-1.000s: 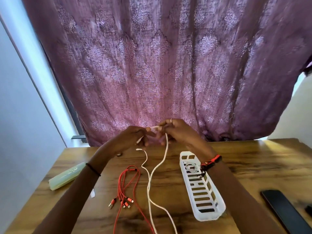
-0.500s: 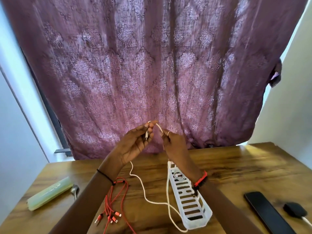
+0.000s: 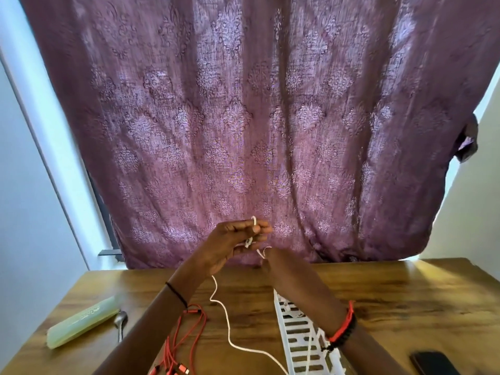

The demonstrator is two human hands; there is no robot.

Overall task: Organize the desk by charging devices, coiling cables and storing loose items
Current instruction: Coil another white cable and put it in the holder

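Note:
My left hand [image 3: 230, 244] is raised in front of the curtain with a white cable [image 3: 228, 328] looped around its fingers. My right hand [image 3: 281, 266] sits just below and right of it, pinching the same cable near a small bend. The rest of the white cable trails down onto the wooden desk [image 3: 392, 307] and runs toward the front edge. A red multi-plug cable [image 3: 186, 339] lies loose under my left forearm. A white slotted plastic basket [image 3: 303, 345] rests beneath my right forearm.
A pale green case [image 3: 81, 324] lies at the desk's left, with a metal spoon [image 3: 120, 322] beside it. A black phone [image 3: 433, 362] sits at the front right. A purple patterned curtain [image 3: 257, 117] hangs behind the desk.
The view tilted upward. My left hand rose and now has the white cable wrapped around its fingers; my right hand dropped below it, still on the cable.

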